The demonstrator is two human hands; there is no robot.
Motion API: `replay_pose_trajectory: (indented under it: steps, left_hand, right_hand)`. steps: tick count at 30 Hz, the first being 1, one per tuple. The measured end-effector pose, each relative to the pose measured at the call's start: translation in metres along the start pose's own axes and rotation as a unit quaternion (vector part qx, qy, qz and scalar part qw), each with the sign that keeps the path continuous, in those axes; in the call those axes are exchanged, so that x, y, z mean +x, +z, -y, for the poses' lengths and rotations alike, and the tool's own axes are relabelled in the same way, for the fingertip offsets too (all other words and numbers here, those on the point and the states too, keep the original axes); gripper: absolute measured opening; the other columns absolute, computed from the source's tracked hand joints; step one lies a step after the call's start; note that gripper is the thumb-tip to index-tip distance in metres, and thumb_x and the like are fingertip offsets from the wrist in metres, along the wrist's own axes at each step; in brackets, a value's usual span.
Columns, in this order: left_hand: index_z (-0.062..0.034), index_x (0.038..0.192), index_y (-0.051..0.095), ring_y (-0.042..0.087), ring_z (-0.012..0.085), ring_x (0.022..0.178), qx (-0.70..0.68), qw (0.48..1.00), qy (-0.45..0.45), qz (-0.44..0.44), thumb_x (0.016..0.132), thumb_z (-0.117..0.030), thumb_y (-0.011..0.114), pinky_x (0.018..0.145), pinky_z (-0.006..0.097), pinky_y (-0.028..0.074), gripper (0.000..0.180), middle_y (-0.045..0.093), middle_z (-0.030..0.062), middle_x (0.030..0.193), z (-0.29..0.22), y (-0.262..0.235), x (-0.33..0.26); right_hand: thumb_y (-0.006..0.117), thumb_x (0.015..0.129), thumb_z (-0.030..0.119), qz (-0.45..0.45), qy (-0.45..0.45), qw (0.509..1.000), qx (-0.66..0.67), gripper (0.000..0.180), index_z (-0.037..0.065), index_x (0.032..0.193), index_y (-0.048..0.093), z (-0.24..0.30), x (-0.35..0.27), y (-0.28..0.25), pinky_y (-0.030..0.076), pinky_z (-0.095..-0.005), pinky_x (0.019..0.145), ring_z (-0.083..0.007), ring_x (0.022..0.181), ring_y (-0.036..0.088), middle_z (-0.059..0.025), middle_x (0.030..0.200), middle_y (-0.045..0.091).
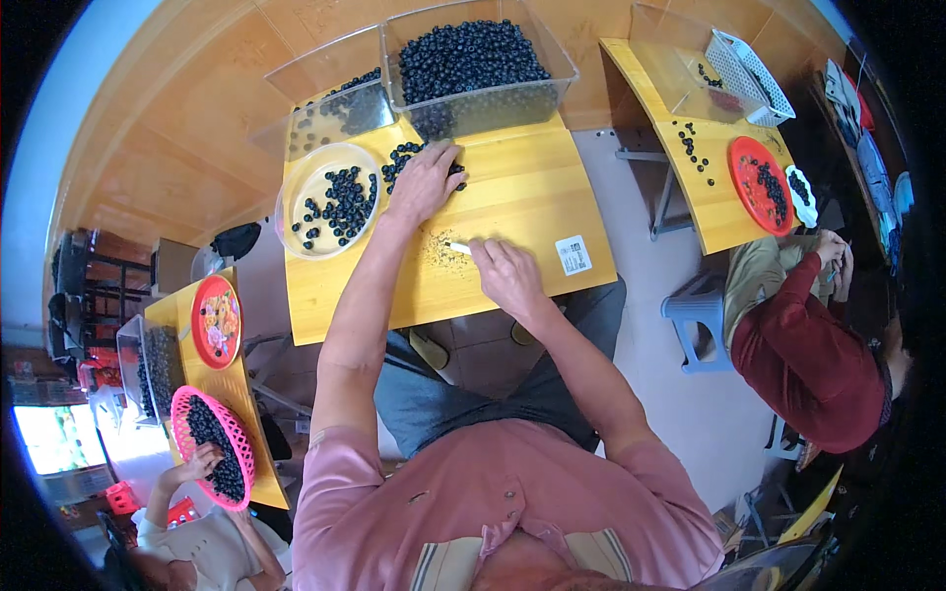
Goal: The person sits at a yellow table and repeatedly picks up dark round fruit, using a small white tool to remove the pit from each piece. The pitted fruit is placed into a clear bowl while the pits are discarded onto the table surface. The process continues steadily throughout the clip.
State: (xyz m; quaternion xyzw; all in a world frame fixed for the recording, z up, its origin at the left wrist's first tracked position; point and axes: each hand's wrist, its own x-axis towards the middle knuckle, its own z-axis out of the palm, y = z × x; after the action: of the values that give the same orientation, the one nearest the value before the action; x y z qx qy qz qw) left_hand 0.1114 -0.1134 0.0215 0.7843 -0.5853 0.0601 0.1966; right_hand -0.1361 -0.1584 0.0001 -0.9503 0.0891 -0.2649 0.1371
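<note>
My left hand (426, 183) reaches over a small pile of dark, round, bead-like pieces (402, 158) on the yellow table (532, 192). Its fingers are apart and touch the pieces; the fingertips are partly hidden. Closed around a short white stick-like tool (457, 247), my right hand (507, 276) rests near the table's front edge. The tool's tip lies by a scatter of fine dark crumbs (443, 254). Left of my left hand, a round cream tray (289, 212) holds many loose dark pieces. Behind the pile, a clear plastic bin (562, 74) is heaped with them.
A white label (573, 255) lies at the table's right. Another clear bin (325, 69) stands back left. At right, a person in dark red (808, 360) sits by a table with a red plate (746, 202). At lower left, another person's hand (200, 461) is at a pink basket (246, 463).
</note>
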Motion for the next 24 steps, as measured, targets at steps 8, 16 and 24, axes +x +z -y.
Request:
replay_pose_trajectory:
  steps: [8,16,24]
  left_hand:
    - [-0.0053,0.125,0.076,0.068,0.0361,0.123,-0.012,0.996,-0.023,0.089,0.101,-0.025,0.071,0.107,0.046,0.054,0.032,0.073,0.0154,0.132,0.002,-0.012,-0.002]
    - [-0.0041,0.116,0.078,0.071,0.0362,0.112,0.006,0.999,-0.003,0.041,0.095,-0.027,0.076,0.098,0.048,0.056,0.031,0.076,0.0155,0.115,-0.019,-0.021,0.009]
    - [-0.0041,0.103,0.080,0.073,0.0347,0.102,0.081,0.995,-0.035,0.052,0.088,-0.024,0.083,0.087,0.046,0.059,0.025,0.077,0.0149,0.104,-0.016,-0.003,0.018]
  right_hand:
    - [0.066,0.085,0.004,-0.049,-0.023,0.998,0.013,0.028,0.003,0.113,0.069,-0.003,0.001,0.004,0.059,-0.0420,0.066,-0.0272,0.078,0.069,-0.0092,0.084,0.062]
    - [0.064,0.088,0.009,-0.006,-0.005,1.000,-0.010,0.023,0.004,0.110,0.069,-0.001,0.000,-0.002,0.061,-0.0422,0.075,-0.0269,0.086,0.072,-0.0088,0.093,0.068]
    - [0.064,0.088,0.009,-0.018,-0.006,1.000,-0.001,0.024,0.004,0.111,0.070,0.000,0.001,0.001,0.062,-0.0419,0.075,-0.0270,0.087,0.073,-0.0090,0.094,0.069]
